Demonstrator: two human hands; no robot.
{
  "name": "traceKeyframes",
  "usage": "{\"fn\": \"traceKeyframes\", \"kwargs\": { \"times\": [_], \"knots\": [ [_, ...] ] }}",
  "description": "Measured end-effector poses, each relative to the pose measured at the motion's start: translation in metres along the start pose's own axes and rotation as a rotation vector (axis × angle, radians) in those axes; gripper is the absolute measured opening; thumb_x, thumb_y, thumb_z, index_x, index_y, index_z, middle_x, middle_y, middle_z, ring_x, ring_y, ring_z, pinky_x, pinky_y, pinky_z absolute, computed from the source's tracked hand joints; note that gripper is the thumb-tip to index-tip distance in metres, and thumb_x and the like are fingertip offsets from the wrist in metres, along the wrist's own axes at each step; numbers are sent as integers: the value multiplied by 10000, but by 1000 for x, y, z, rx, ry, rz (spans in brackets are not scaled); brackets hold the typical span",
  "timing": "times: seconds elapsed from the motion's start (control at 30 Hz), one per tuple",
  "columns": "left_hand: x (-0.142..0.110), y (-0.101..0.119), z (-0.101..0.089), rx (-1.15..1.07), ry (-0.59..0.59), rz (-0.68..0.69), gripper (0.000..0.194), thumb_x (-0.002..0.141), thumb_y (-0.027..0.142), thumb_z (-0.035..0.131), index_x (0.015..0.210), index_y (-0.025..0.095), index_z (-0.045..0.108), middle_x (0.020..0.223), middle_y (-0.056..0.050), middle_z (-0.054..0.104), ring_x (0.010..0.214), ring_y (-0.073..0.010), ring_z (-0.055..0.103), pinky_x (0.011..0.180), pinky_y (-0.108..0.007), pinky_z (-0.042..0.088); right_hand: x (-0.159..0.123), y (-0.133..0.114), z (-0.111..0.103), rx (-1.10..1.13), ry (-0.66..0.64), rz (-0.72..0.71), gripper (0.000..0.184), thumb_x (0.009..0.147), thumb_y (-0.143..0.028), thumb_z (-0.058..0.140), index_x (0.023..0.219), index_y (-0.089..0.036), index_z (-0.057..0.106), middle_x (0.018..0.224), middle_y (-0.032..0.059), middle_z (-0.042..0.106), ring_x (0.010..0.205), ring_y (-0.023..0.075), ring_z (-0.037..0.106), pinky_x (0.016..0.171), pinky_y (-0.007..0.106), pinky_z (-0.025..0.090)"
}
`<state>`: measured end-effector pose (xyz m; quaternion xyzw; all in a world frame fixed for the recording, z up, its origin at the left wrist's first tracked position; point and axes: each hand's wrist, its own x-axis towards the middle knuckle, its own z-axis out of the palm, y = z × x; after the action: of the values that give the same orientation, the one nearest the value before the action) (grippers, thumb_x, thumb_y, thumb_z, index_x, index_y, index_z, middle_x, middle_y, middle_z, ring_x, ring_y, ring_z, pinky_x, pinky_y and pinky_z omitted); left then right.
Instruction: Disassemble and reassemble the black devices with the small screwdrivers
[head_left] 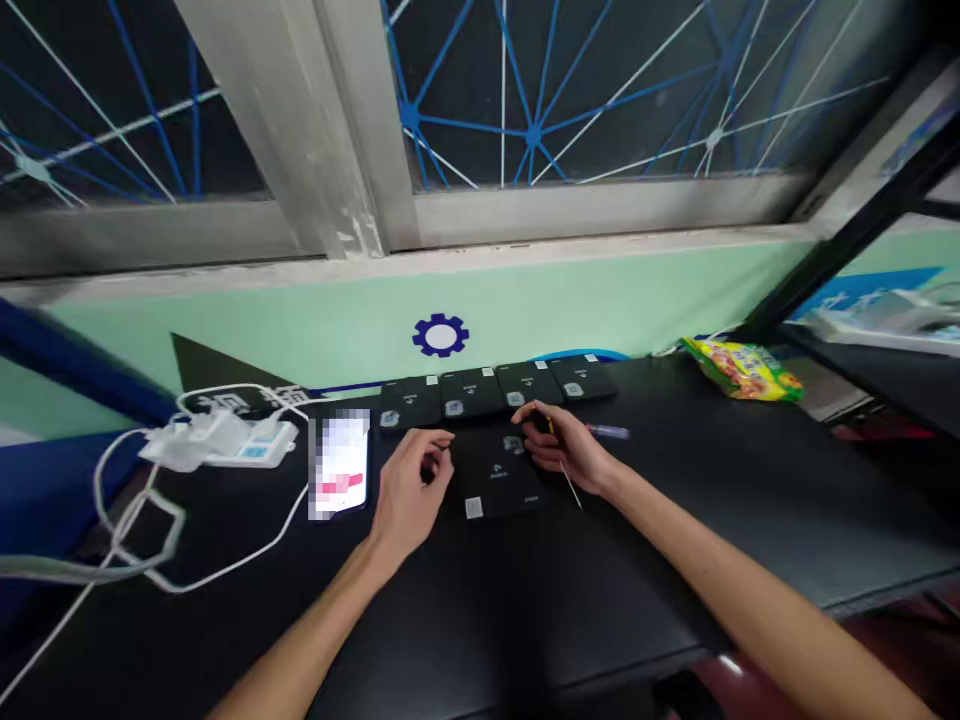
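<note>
A flat black case (499,490) with white print and a white label lies on the dark table between my hands. At its left edge is my left hand (417,470), its thumb and fingers closed together; whatever it may pinch is hidden. My right hand (562,445), at the case's upper right, is closed around a screwdriver (571,486) with a yellow and black handle. The thin metal shaft points down toward the table, away from the case. Behind my hands, several similar black cases (471,393) form a row against the wall.
A phone (341,465) with a lit screen leans left of my left hand. Farther left lie a white power strip (255,445) and looping white cables (240,560). A purple-handled tool (609,432) lies beyond my right hand, with a yellow-green snack bag (742,370) at back right.
</note>
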<state>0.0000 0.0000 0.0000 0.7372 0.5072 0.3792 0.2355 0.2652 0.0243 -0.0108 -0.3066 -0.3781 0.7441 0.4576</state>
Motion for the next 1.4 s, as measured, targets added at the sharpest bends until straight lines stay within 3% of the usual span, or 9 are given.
{"fn": "traceKeyframes", "kwargs": {
  "times": [0.13, 0.2, 0.33, 0.53, 0.77, 0.97, 1.2, 1.27, 1.4],
  "knots": [
    [-2, 2, 0, 0, -57, 18, 170, 1050, 303, 584, 1206, 260, 634, 1119, -46, 658, 849, -190, 684, 704, -329, 582, -1, 0, -1, 15, 4, 6, 351, 1060, -491, 573, 1013, -170, 707, 616, -99, 267, 463, 78, 103, 385, 191, 187],
    [-3, 2, -2, 10, -109, 65, 254, 1047, 325, 610, 1297, 282, 603, 1241, -66, 643, 1023, -237, 695, 862, -403, 611, 0, 0, -2, 26, 4, 15, 360, 1059, -504, 571, 1016, -173, 706, 618, -98, 261, 467, 81, 99, 389, 194, 193],
    [-6, 3, -5, 24, -271, 94, 588, 982, 449, 738, 1496, 334, 476, 1474, -100, 535, 1336, -335, 573, 1111, -562, 530, 0, 2, -5, 27, 2, 14, 365, 1044, -523, 587, 1025, -178, 705, 623, -97, 256, 476, 87, 104, 396, 198, 195],
    [-6, 3, -7, 42, -374, 160, 887, 819, 411, 893, 1563, 345, 415, 1507, -112, 525, 1408, -391, 510, 1162, -636, 476, 0, 1, -3, 12, 10, 30, 368, 1024, -538, 603, 1026, -183, 697, 619, -101, 253, 473, 87, 110, 402, 206, 206],
    [-5, 4, -8, 33, -364, 169, 972, 793, 389, 904, 1600, 352, 364, 1585, -106, 487, 1459, -371, 501, 1214, -610, 435, -4, -4, 1, -85, 104, 11, 295, 932, -453, 757, 1021, -179, 695, 608, -117, 270, 458, 61, 112, 379, 202, 86],
    [-5, 9, -10, 45, -353, 222, 1009, 772, 329, 905, 1609, 363, 343, 1583, -89, 500, 1449, -362, 524, 1201, -585, 464, -5, -7, 3, -173, 186, -34, 292, 844, -315, 862, 1067, -182, 728, 553, -130, 336, 435, 46, 184, 397, 205, 124],
    [-4, 8, -9, 29, -353, 231, 1016, 768, 309, 905, 1609, 356, 338, 1577, -93, 487, 1445, -351, 520, 1198, -576, 470, -7, -8, 3, -328, 248, -16, 373, 769, -339, 905, 1083, -190, 769, 907, 6, 694, 463, 22, 287, 415, 227, 139],
    [-4, 8, -9, 8, -351, 228, 1012, 765, 302, 903, 1607, 365, 346, 1578, -92, 484, 1440, -358, 524, 1192, -589, 474, -8, -7, 4, -361, 210, 4, 377, 782, -355, 896, 1094, -183, 773, 864, 4, 693, 460, 28, 298, 418, 231, 145],
    [-5, 8, -9, -24, -350, 216, 1011, 765, 295, 902, 1609, 377, 350, 1587, -89, 477, 1448, -369, 517, 1191, -606, 474, -9, -4, 5, -409, 154, 65, 425, 814, -411, 882, 1131, -154, 765, 617, -66, 549, 433, 44, 272, 411, 237, 132]
  ]
}}
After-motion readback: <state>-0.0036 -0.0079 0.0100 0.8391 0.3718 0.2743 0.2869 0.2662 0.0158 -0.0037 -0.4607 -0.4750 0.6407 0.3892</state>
